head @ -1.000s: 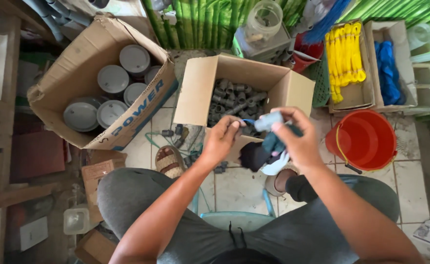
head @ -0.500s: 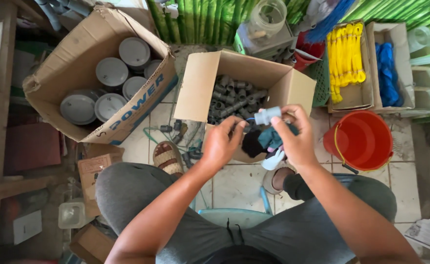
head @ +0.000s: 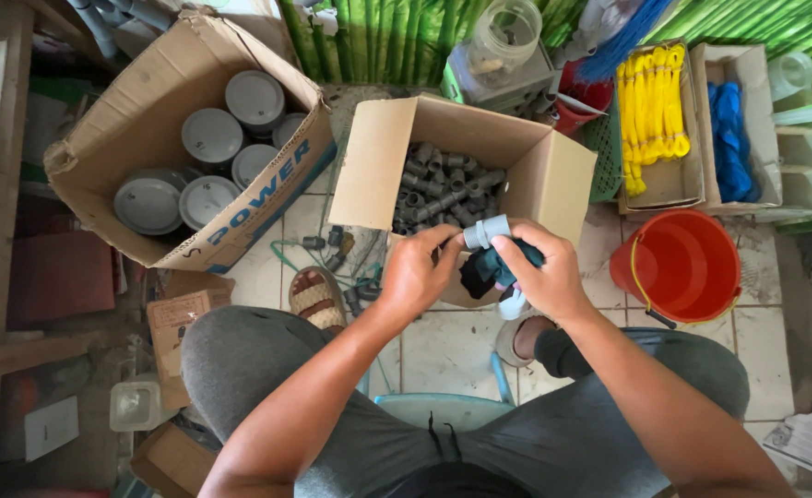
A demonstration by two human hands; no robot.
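While gripped, grey fitting (head: 485, 231) tops right hand (head: 544, 277).

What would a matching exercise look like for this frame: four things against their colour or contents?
Things:
1. bucket
2. middle carton
3. left carton
4. pipe fitting between left hand and right hand

Descriptions:
A. holds round grey caps
B. pale grey, held with a dark cloth
C. orange-red
D. full of small grey fittings

Pairs: 1-C, 2-D, 3-A, 4-B
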